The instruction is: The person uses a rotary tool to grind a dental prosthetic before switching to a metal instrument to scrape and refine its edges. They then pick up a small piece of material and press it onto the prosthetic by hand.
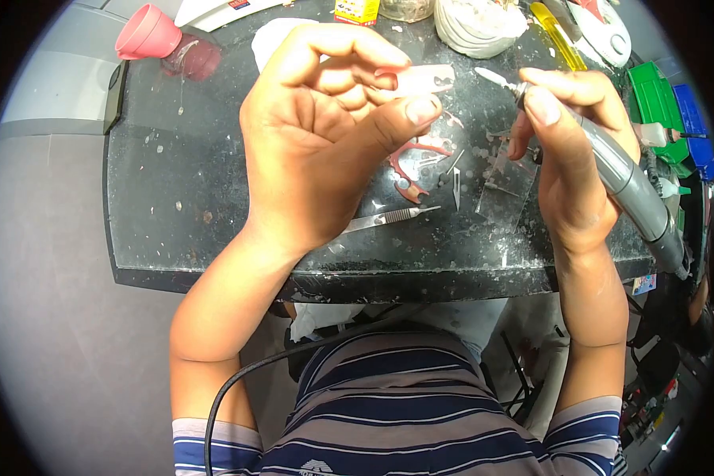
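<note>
Between the thumb and fingers of my left hand [325, 135] is a small translucent pink piece [424, 78], raised above the dark bench. My right hand [575, 143] is wrapped round a grey rotary handpiece [623, 170], whose pale pointed tip [492, 76] faces the pink piece with a gap between them. Below the hands, a curved pink piece [408, 166] lies on the bench. A metal scalpel handle [385, 219] lies beside my left wrist, and a loose blade [456, 189] is to its right.
A pink cup [148, 33] stands at the back left of the black bench [174, 174]. A white bowl [480, 28], a yellow tool [558, 36] and a yellow box [356, 11] are at the back. Green bins [658, 103] stand right. A black cable [246, 371] crosses in front of my body.
</note>
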Demonstrator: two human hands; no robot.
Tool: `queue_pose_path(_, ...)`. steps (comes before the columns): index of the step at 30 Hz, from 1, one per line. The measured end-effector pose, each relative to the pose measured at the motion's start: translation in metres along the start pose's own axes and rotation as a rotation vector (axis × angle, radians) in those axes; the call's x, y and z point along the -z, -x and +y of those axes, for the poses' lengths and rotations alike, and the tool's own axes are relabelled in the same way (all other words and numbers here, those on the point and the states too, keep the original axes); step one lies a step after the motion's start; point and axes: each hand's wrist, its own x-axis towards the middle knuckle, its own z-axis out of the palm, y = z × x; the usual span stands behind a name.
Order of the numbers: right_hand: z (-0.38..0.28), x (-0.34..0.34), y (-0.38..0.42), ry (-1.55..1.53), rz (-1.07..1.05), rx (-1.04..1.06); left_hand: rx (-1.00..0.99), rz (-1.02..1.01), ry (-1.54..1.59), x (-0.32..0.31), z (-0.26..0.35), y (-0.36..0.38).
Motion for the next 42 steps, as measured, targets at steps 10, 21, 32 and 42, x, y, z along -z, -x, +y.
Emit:
queue_pose_path(10,-0.004,0.0,0.001,-0.024,0.008,-0.001,0.37,-0.049,0.187,0.0,0.016,-0.003)
queue_pose_path(21,-0.006,0.0,0.003,-0.027,0.0,0.016,0.386,-0.056,0.166,-0.001,0.014,-0.004)
queue_pose_path(32,-0.004,0.004,0.004,-0.014,-0.014,0.017,0.42,-0.098,0.327,0.008,0.009,-0.003)
queue_pose_path(42,-0.006,0.003,0.004,-0.019,-0.007,0.031,0.403,-0.147,0.42,0.012,0.009,-0.004)
